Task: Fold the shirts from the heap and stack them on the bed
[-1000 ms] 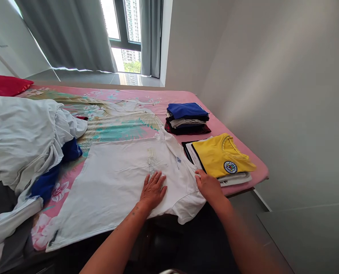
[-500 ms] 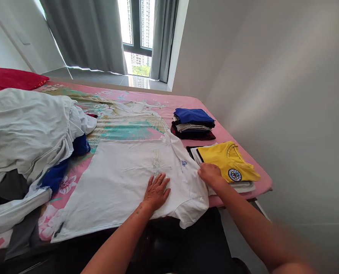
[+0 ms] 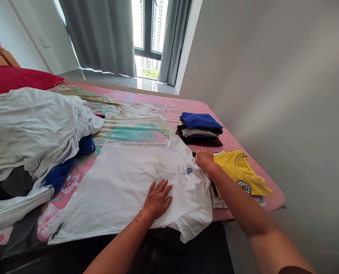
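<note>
A white T-shirt point(image 3: 120, 186) lies spread on the bed, its hem to the left and its neck end to the right, with a small blue crest print near the chest. My left hand point(image 3: 158, 198) rests flat on the shirt's middle, fingers spread. At the neck and shoulder edge my right hand point(image 3: 205, 159) is closed on the shirt's fabric; its fingertips are partly hidden. Just beyond my right forearm sits a folded yellow shirt point(image 3: 238, 167) with a round badge, on top of other folded clothes.
A stack of folded clothes with a blue one point(image 3: 200, 120) on top stands farther back. On the left is a loose heap of white, blue and dark clothes point(image 3: 32, 129). A red pillow point(image 3: 21, 80) lies behind it. The pink flowered bedsheet point(image 3: 183, 104) ends at a wall on the right.
My right hand has slid along the shirt's neck edge, away from me toward the far shoulder. My left hand stays flat in place. The view has shifted slightly left.
</note>
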### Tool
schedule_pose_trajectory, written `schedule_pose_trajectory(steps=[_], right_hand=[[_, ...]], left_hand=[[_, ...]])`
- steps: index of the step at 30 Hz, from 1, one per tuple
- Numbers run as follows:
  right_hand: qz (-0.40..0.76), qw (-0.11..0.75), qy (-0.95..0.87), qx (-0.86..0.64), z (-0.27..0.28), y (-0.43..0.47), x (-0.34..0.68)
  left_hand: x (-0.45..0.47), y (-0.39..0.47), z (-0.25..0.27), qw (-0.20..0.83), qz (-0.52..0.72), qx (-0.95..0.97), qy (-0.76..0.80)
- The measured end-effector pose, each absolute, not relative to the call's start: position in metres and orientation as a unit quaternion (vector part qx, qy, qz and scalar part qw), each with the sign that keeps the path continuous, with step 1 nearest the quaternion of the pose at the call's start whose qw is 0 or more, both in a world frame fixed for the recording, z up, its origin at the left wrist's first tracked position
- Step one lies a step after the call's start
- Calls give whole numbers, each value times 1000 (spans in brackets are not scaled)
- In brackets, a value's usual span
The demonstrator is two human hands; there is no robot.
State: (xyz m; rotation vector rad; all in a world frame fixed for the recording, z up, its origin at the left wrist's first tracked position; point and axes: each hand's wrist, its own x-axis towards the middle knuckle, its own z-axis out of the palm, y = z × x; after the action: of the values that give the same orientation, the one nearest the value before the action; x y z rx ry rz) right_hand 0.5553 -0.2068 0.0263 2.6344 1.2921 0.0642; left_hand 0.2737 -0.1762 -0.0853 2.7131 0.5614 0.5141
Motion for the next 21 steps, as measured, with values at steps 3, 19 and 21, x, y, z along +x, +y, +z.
schedule_pose_trajectory(steps=[3, 19, 21], right_hand=[[-6, 134, 417, 899, 11, -172, 570], [35, -7, 566, 824, -23, -150, 507], [6, -21, 618, 786, -40, -160, 476]], left_hand=[[273, -176, -85, 161, 184, 949, 197], [274, -175, -88, 166, 190, 948, 193], [274, -175, -89, 166, 189, 948, 193]])
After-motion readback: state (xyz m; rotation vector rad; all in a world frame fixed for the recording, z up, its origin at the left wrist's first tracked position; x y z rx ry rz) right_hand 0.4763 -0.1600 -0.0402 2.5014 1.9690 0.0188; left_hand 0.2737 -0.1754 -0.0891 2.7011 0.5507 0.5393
